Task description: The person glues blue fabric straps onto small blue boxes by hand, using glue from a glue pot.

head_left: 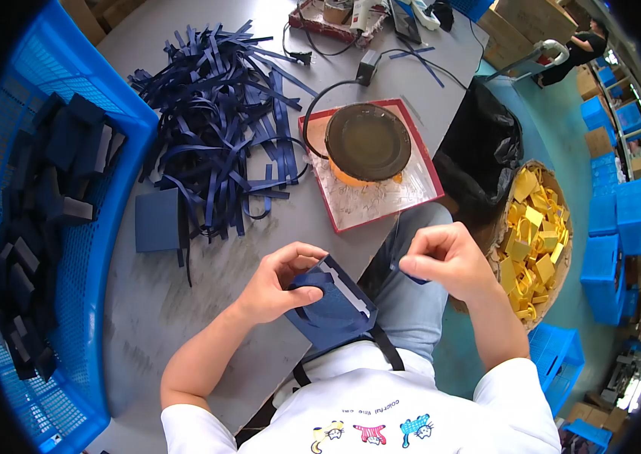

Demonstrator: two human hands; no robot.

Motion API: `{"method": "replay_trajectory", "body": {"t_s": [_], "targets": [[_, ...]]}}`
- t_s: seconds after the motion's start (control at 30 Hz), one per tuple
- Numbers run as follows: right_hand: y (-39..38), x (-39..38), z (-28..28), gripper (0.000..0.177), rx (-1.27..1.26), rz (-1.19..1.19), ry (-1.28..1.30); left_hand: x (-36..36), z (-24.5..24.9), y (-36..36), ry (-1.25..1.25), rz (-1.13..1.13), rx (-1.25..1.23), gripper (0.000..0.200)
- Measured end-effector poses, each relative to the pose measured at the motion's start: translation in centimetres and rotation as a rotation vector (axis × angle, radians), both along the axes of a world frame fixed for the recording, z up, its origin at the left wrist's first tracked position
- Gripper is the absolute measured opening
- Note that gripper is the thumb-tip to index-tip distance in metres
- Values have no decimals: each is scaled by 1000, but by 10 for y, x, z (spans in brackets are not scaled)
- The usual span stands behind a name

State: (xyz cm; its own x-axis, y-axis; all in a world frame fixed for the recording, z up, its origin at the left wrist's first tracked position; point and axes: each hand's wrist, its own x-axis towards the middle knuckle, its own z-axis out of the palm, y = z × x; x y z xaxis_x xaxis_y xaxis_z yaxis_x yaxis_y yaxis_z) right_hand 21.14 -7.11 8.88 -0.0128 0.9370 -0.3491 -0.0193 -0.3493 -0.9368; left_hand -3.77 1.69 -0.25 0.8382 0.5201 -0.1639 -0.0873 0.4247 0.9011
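Note:
A dark blue box (335,312) with a white strip along its opening is held at the table's front edge. My left hand (281,284) is closed round its left end, with the thumb on the near face. To the right of the box, over my leg, my right hand (441,261) is pinched on a small dark blue piece (416,278), mostly hidden by the fingers. Another dark blue box (158,221) lies on the table beside a large heap of dark blue ribbon strips (210,121).
A round pot (368,144) stands in a red-rimmed tray (424,198). At left, a blue crate (120,98) holds dark boxes. Yellow boxes (536,234) fill a container at right, near a black bag (479,144). A person (587,47) stands at the far right.

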Motion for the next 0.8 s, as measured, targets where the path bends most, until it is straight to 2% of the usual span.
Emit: {"method": "replay_trajectory", "body": {"t_s": [0.13,0.2,0.33,0.67,0.8], "targets": [[-7,-14,9,15,68,259,-261,-2,9,-1,36,-33,28,51],[-9,-20,7,16,123,335,-344,-2,11,-1,44,-47,123,52],[-9,-25,8,19,42,449,-423,-2,15,-3,33,-58,112,52],[-7,-31,1,19,68,480,-440,-2,17,-4,11,-64,112,52],[-7,-32,-1,16,61,495,-557,-2,16,-5,5,-52,110,52]]}}
